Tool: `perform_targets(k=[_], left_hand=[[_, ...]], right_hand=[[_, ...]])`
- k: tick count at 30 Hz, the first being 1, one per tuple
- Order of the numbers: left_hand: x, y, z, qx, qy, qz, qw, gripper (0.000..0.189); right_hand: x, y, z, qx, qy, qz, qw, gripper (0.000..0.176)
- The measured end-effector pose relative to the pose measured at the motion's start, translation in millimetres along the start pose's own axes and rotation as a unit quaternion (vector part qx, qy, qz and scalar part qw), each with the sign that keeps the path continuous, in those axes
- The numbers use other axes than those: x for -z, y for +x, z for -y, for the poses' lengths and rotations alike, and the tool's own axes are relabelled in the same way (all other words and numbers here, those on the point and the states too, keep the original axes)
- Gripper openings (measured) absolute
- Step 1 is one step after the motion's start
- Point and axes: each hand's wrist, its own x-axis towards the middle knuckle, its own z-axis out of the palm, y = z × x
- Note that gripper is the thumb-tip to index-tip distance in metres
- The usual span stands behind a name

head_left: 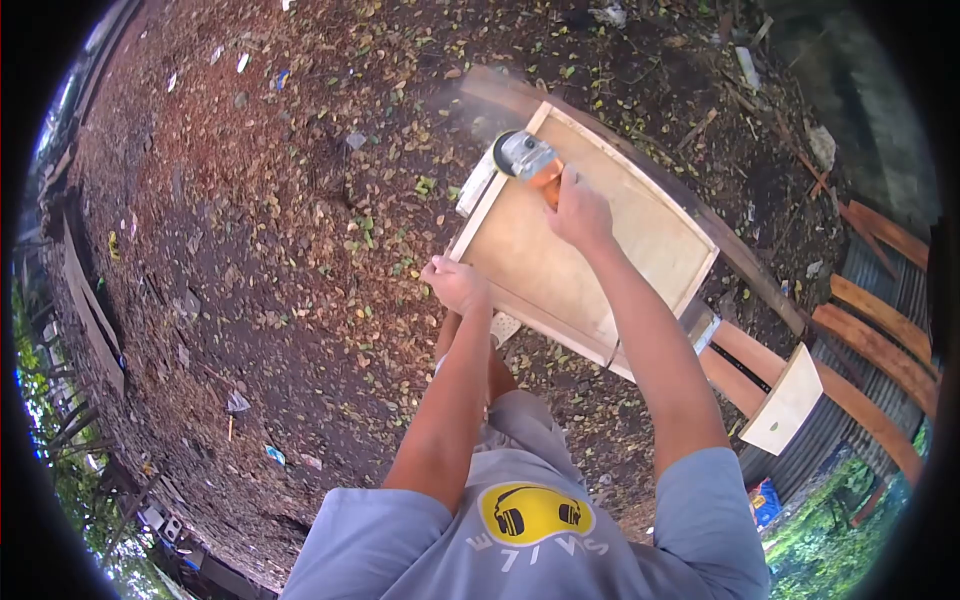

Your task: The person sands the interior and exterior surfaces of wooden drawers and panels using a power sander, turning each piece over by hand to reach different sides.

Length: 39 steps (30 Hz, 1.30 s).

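My right hand (582, 212) is closed around the orange body of an angle grinder (530, 160). The grinder's round disc meets the rim at the far left side of a shallow wooden drawer-like frame (520, 240). Pale dust hangs in the air beside the disc. My left hand (460, 285) grips the near left corner of that same frame, fingers wrapped over its edge. The frame has a flat plywood panel and raised strips along its sides. Whatever lies directly beneath the panel is mostly hidden.
A long board (745, 255) runs along the frame's far side. At right, a pale wooden piece (785, 400) joins reddish planks (745, 355). More planks (880, 320) lie on corrugated sheets (865, 270). Leaves and litter cover the ground (280, 250).
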Motion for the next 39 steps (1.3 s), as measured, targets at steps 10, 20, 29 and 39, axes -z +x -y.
perform_targets(k=[10,20,29,39], left_hand=[[0.9,-1.6,-7.9,0.016,0.0,-0.003,1.0,0.044],[-2.3,2.3,0.8,-0.015,-0.031,-0.012,0.999,0.048],[0.0,8.0,16.7,0.013,-0.052,-0.001,0.999,0.057],[5.3,-5.9,-13.6,0.039,-0.063,0.008,0.997,0.064]], right_hand=[[22.6,68.6,-19.5,-0.13,0.036,-0.021,0.991,0.059],[10.2,31.1,-0.8,-0.081,0.049,0.015,0.995,0.055],[-29.1,-74.6,52.8,0.084,0.046,0.071,0.993,0.056],[21.1,26.2,7.3,-0.092,0.002,0.003,0.996,0.055]])
